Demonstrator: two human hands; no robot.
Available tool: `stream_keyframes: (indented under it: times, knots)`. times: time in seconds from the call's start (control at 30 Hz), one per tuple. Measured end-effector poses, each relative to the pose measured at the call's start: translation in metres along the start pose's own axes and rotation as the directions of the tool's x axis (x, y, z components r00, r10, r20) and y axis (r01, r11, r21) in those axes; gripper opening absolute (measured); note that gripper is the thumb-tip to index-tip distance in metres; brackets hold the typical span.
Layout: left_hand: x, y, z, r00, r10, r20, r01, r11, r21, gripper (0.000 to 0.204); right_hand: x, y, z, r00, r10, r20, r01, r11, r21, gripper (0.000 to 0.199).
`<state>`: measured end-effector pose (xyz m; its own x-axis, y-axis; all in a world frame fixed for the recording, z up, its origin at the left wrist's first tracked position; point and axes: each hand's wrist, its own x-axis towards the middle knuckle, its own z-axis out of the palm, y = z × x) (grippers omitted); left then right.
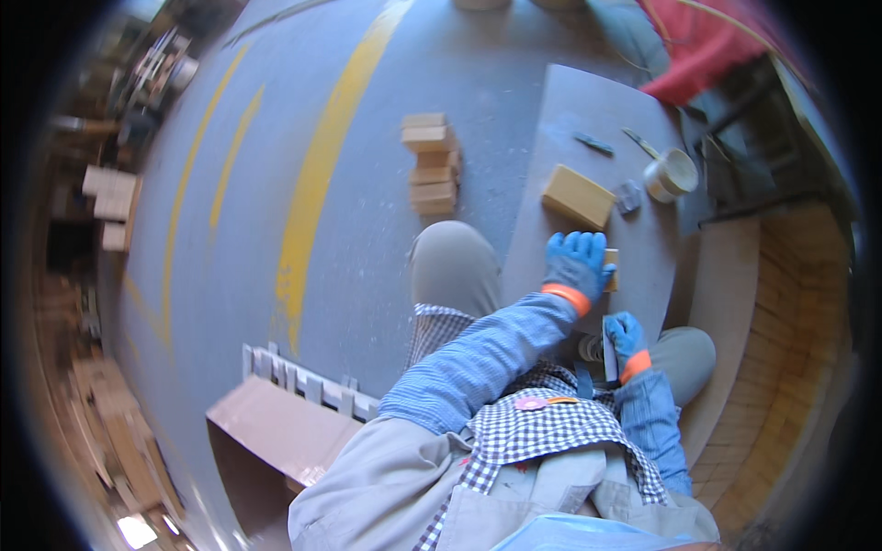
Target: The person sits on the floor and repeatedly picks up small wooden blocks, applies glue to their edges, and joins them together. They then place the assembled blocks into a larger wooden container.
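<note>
My left hand point(571, 264), in a blue-grey glove with an orange cuff, is closed over a small yellowish wooden block point(611, 271) on the grey board. Most of that block is hidden under the palm and fingers. Nearer my body, my right hand point(629, 338), gloved the same way, grips a thin, flat, pale strip point(609, 349) held on edge; its kind cannot be made out. A larger wooden block point(579, 196) lies on the board point(540, 262) just beyond my left hand. Beside it sits a small grey block-like thing point(627, 196).
A white tub point(672, 175), a dark slim tool point(593, 143) and a thin brush-like stick point(640, 141) lie farther along the board. Stacked wooden blocks point(432, 165) stand on the floor. A cardboard box point(285, 427) is at lower left, a wood-filled bin point(781, 367) at right.
</note>
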<state>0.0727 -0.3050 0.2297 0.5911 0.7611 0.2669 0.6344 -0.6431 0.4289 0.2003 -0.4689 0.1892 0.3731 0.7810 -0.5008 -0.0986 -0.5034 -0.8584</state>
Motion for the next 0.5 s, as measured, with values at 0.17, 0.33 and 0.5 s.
stream_keyframes:
  times: [0.17,0.33,0.5]
  knots:
    - [-0.011,0.017,-0.008,0.957,-0.201,0.208,0.186,0.978,0.093,0.069,0.002,-0.005,0.021,0.997,0.082,0.001,-0.066,0.791,0.608,0.014]
    - [-0.014,0.003,-0.037,0.800,-0.301,0.519,0.404,0.910,-0.095,0.071,0.029,-0.017,0.013,0.983,0.182,0.001,-0.152,0.820,0.552,0.015]
    - [-0.028,-0.016,-0.060,0.783,-0.260,0.566,0.523,0.767,-0.371,0.073,0.009,-0.009,0.017,0.991,0.128,-0.045,-0.080,0.820,0.567,0.017]
